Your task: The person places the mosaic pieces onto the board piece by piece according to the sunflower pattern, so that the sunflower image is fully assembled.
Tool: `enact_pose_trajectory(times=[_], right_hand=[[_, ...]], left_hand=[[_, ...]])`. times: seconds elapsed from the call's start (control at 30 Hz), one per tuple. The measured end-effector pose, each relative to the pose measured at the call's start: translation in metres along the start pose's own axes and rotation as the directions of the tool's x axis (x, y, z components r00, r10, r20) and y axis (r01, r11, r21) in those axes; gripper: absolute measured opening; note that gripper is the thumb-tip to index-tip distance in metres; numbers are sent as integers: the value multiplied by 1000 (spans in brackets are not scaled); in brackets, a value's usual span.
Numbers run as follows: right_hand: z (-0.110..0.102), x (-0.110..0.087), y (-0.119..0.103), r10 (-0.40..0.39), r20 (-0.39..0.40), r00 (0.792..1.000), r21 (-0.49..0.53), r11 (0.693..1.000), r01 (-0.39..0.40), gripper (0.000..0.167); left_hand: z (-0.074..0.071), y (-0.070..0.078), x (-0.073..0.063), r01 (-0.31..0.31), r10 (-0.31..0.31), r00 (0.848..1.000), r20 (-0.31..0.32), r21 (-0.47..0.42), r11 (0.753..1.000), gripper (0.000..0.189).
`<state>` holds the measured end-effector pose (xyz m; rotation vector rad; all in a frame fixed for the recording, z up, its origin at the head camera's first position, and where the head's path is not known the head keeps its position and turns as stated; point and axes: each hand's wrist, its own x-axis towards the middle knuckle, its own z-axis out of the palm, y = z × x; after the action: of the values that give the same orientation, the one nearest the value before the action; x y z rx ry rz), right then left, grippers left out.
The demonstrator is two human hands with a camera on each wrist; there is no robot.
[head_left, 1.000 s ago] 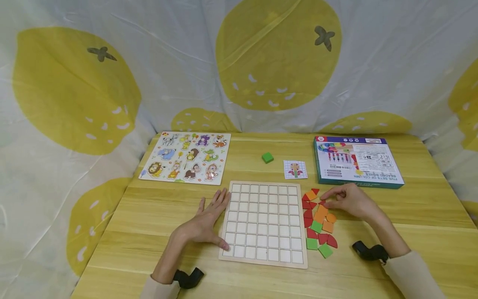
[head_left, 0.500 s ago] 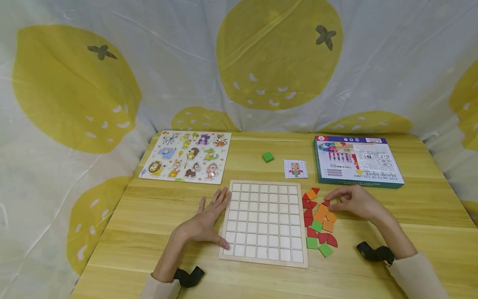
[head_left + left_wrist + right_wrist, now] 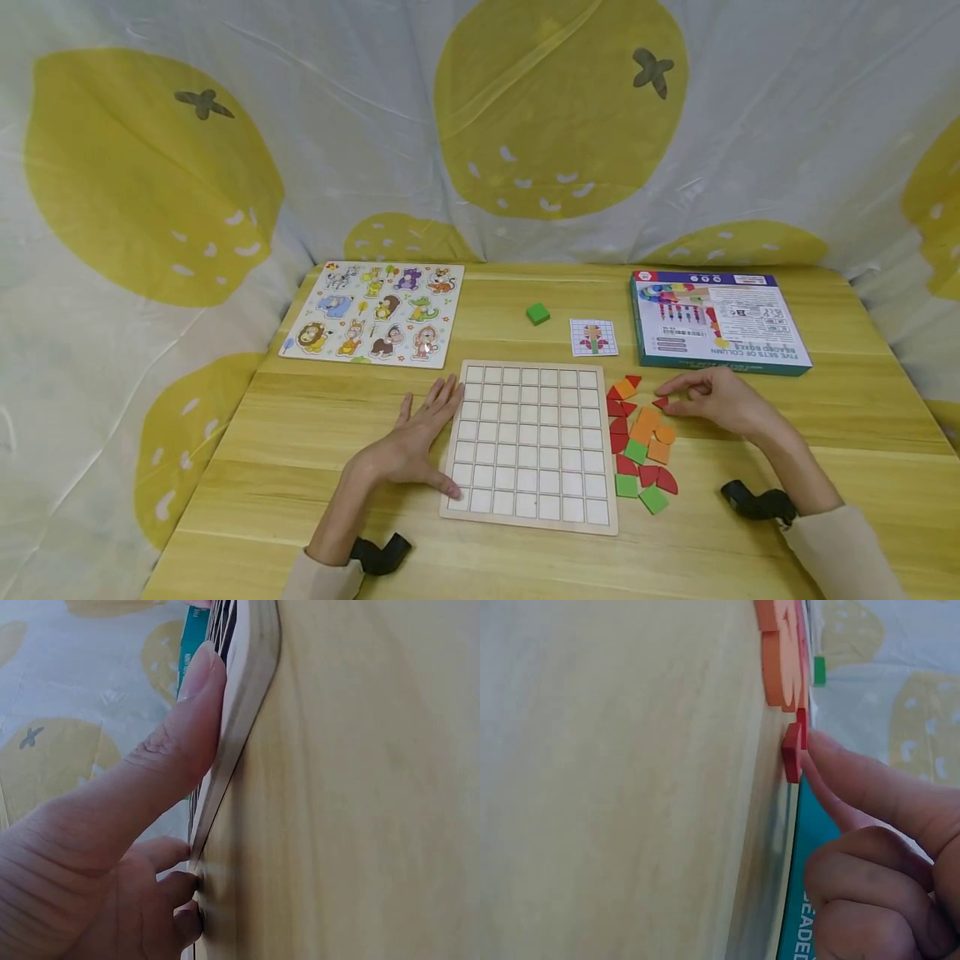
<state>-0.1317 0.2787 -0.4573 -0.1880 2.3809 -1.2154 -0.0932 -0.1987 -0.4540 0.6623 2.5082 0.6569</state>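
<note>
My left hand (image 3: pixel 407 450) lies with fingers spread at the left side of a wooden grid board (image 3: pixel 528 435). Its thumb rests on the board's near left corner, and its fingertips touch the left edge, as the left wrist view also shows. Right of the board, my right hand (image 3: pixel 716 402) pinches a small red triangle tile (image 3: pixel 660 402) between thumb and index finger; the other fingers are curled in. In the right wrist view that red tile (image 3: pixel 792 754) sits at the fingertips, beside orange tiles (image 3: pixel 780 667). More red tiles (image 3: pixel 618 435) and green tiles (image 3: pixel 653 499) lie along the board's right edge.
A small pattern card (image 3: pixel 593 338) and a green block (image 3: pixel 537 313) lie behind the board. An animal puzzle board (image 3: pixel 375 317) is at the back left. A flat toy box (image 3: pixel 720 323) stands at the back right, close behind my right hand. A lemon-print curtain (image 3: pixel 558 108) hangs behind the table.
My right hand has shifted slightly right, drawing the red triangle tile away from the top of the orange tiles. My left hand and the grid board have stayed in place.
</note>
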Motion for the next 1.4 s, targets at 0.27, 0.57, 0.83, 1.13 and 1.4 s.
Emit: enact_pose_trajectory(times=[0.27,0.57,0.83,1.13,1.4], right_hand=[[3,-1,-1,41,-31,999,5,999,-41,37],[1,-2,-2,-36,-40,999,-59,998,33,34],[-1,-1,0,-28,-35,999,-36,999,27,33],[-2,0,-1,-48,-45,998,-73,996,45,31],[1,-1,-13,-58,-76,995,-130,990,48,29]], left_hand=[[2,0,0,9,-9,1000,4,-1,1000,148],[5,2,0,31,-31,1000,7,-4,1000,149],[3,-1,0,18,-18,1000,10,-34,999,145],[3,-4,0,6,-6,1000,14,-45,999,144],[5,-5,0,-5,6,1000,11,-46,999,143]])
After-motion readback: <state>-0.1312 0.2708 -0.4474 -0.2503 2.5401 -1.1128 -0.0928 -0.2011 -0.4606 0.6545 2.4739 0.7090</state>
